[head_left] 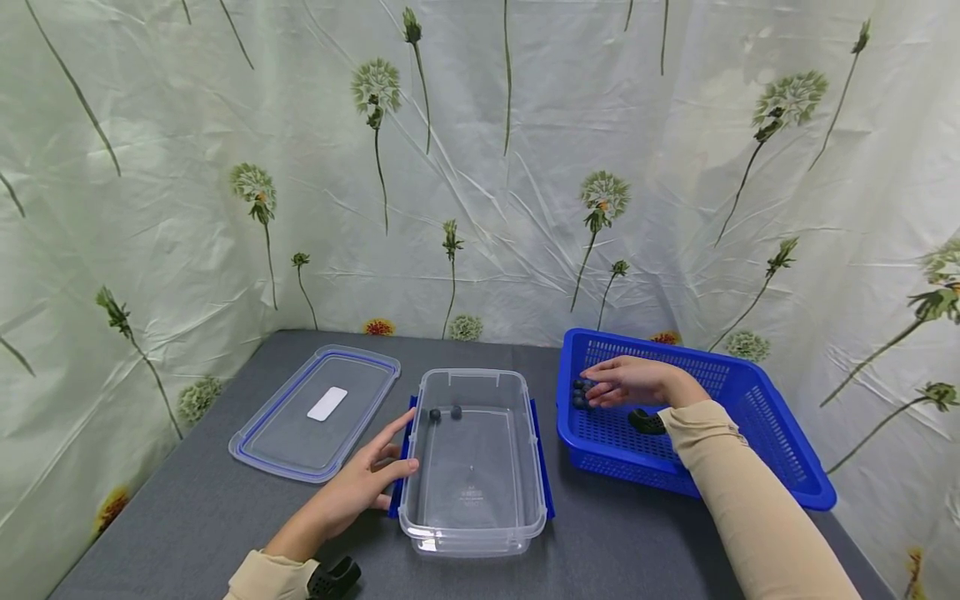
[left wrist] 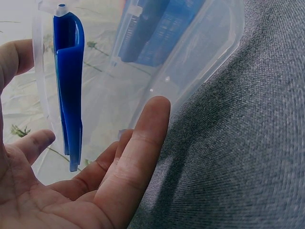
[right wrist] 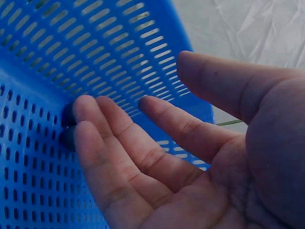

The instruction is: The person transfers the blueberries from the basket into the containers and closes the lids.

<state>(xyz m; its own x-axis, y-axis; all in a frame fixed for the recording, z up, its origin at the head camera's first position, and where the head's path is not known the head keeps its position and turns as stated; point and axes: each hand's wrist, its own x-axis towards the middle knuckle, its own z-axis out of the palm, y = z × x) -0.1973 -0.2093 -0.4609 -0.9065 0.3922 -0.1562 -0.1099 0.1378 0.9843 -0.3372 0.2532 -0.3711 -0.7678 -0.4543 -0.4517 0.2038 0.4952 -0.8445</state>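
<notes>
A clear plastic container [head_left: 472, 467] with blue side clips stands in the middle of the table; two blueberries [head_left: 456, 412] lie at its far end. My left hand [head_left: 367, 475] rests against its left side, thumb at the rim and fingers loosely extended by the blue clip [left wrist: 70, 90]. Inside the blue basket [head_left: 780, 417], my right hand [head_left: 630, 381] reaches toward several blueberries [head_left: 579, 402] in the left corner. In the right wrist view the thumb stands apart from the loosely bent fingers, and nothing shows between them. The fingertips partly hide two blueberries [right wrist: 68, 138].
A clear lid [head_left: 285, 425] with a blue seal and white label lies flat on the grey table [head_left: 187, 517], left of the container. A flower-printed curtain [head_left: 480, 167] hangs behind the table. The basket's perforated walls rise around my right hand.
</notes>
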